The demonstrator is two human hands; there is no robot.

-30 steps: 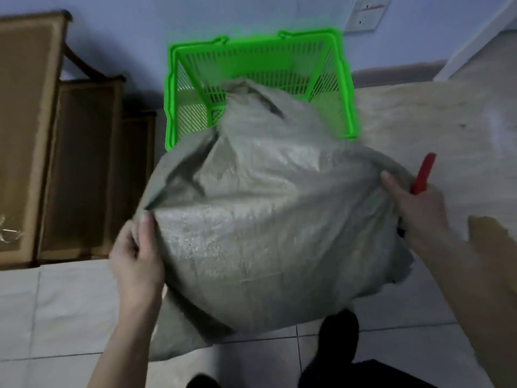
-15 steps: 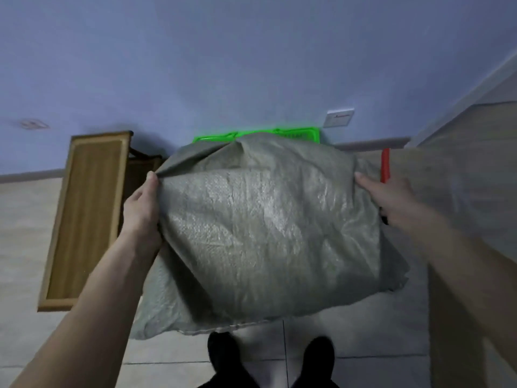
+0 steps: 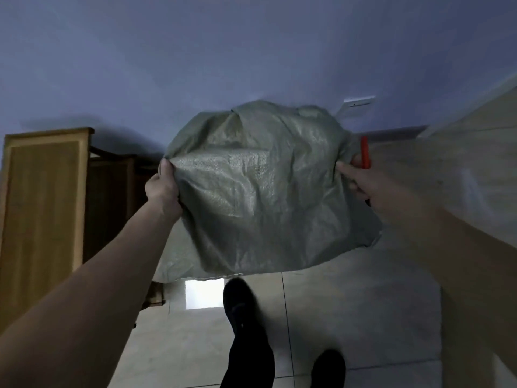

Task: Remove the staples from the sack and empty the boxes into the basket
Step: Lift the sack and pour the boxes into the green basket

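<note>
Both hands hold the grey sack (image 3: 260, 191) up against the wall. The left hand (image 3: 163, 189) grips its left edge; the right hand (image 3: 356, 180) grips its right edge, with a red tool (image 3: 364, 152). Left of the sack stands a wooden cabinet (image 3: 42, 208); above right, a wall socket (image 3: 359, 101). The sack blocks whatever lies behind it.

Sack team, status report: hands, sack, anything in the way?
Left hand grips sack; right hand grips sack plus red tool. Sack lifted. Basket hidden.
</note>
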